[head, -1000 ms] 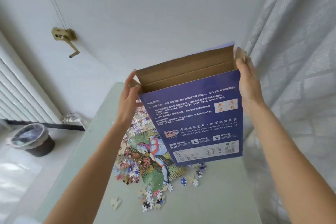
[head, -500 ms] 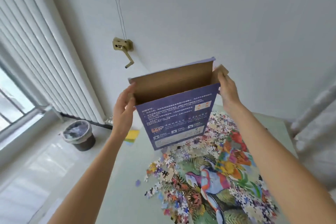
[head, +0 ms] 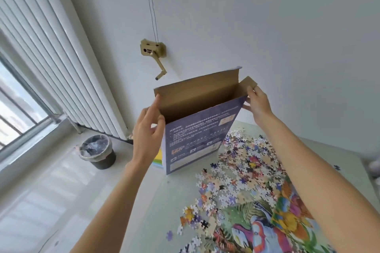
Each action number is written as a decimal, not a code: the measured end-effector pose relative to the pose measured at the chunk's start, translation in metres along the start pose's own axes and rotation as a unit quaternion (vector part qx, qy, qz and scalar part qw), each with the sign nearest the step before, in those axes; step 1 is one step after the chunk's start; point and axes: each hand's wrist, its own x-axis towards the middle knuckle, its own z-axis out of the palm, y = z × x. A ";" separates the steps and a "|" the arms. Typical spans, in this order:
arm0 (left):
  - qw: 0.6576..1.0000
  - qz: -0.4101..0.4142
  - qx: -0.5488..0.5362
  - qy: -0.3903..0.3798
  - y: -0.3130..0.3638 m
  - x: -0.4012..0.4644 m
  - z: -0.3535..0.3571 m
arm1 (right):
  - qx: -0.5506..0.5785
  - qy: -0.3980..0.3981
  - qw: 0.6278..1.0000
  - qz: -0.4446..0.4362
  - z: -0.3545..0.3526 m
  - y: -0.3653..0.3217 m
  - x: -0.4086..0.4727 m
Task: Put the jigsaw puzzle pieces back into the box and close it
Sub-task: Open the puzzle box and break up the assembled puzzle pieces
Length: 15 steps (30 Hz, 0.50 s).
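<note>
A flat purple puzzle box point(head: 197, 139) with a brown cardboard inside stands upright, its top flaps open, at the far left part of the pale green table point(head: 160, 211). My left hand point(head: 147, 133) grips the box's left edge near the top. My right hand point(head: 257, 102) holds the right top corner by the side flap. A heap of loose jigsaw pieces point(head: 242, 168) spreads to the right of the box. A partly joined colourful section point(head: 267, 228) lies nearer to me.
A bin with a plastic liner point(head: 96, 152) stands on the floor at the left, below a white radiator point(head: 51, 51) and a window. A brass crank point(head: 154, 51) hangs on the wall behind the box. Yellow-green paper point(head: 158, 160) lies behind the box.
The view has swung left and down. The box has gone from held up over the pieces to lower and further left, standing at the table's far left, both hands still on it.
</note>
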 end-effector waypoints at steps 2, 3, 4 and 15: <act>1.000 -0.005 0.021 0.001 0.002 0.000 0.001 | -0.028 -0.004 1.000 -0.010 0.001 -0.003 0.007; 0.999 -0.007 0.034 0.003 0.002 0.000 0.001 | -0.044 -0.011 0.999 -0.013 0.003 -0.004 0.010; 0.999 -0.006 0.044 0.004 0.001 -0.001 0.000 | -0.057 -0.019 0.998 -0.016 0.004 -0.004 0.012; 0.903 0.288 0.319 0.007 0.013 0.002 -0.006 | -0.139 0.066 0.981 -0.116 0.000 -0.003 0.004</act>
